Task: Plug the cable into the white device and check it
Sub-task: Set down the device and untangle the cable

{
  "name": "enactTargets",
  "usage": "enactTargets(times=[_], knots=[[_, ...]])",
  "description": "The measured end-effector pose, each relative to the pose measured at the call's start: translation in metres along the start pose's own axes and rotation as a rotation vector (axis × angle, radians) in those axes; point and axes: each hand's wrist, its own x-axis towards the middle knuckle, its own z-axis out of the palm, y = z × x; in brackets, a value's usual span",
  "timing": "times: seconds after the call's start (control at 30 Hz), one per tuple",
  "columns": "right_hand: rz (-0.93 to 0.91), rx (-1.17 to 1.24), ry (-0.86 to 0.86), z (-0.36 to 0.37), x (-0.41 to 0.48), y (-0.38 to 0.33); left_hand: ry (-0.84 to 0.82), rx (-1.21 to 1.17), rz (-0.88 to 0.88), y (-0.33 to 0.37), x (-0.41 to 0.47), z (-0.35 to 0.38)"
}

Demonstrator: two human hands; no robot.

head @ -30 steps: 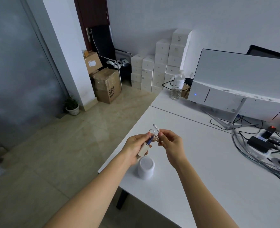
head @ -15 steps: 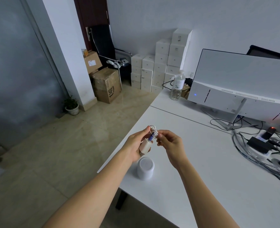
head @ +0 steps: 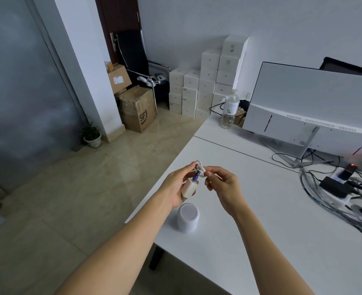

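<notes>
My left hand (head: pixel 176 186) grips a small cream power adapter (head: pixel 188 188), held above the desk. A blue plug sits in its upper end, and a coiled white cable (head: pixel 199 168) loops out of it. My right hand (head: pixel 222 184) pinches that coil from the right, fingertips close to those of the left hand. The white cylindrical device (head: pixel 188 218) stands upright on the white desk (head: pixel 260 209), just below my left hand and near the desk's left edge. Nothing is connected to it that I can see.
A white monitor (head: pixel 316 107) stands at the back right, with a power strip and tangled cables (head: pixel 341 188) beneath it. A clear water bottle (head: pixel 230 109) stands at the far desk edge. White boxes (head: pixel 207 81) and cardboard cartons (head: pixel 137 111) are stacked on the floor.
The cable's loose white end, which stuck up a second ago, is now folded into the coil. Both hands have stayed almost in place, the right one pinching the coil closer.
</notes>
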Motion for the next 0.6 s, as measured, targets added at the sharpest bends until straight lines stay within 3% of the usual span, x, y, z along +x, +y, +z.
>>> enactTargets(times=[0.13, 0.3, 0.47, 0.6], knots=[[0.026, 0.034, 0.025, -0.001, 0.001, -0.004, 0.007, 0.011, 0.027, -0.002, 0.003, -0.001], [0.058, 0.046, -0.042, 0.004, -0.001, -0.011, 0.133, 0.132, 0.182, -0.003, 0.004, 0.004], [0.026, -0.077, 0.099, 0.010, 0.002, -0.018, 0.154, 0.191, 0.384, -0.006, 0.004, 0.010], [0.045, -0.029, 0.115, 0.011, 0.004, -0.016, 0.136, 0.238, 0.260, 0.000, -0.001, 0.009]])
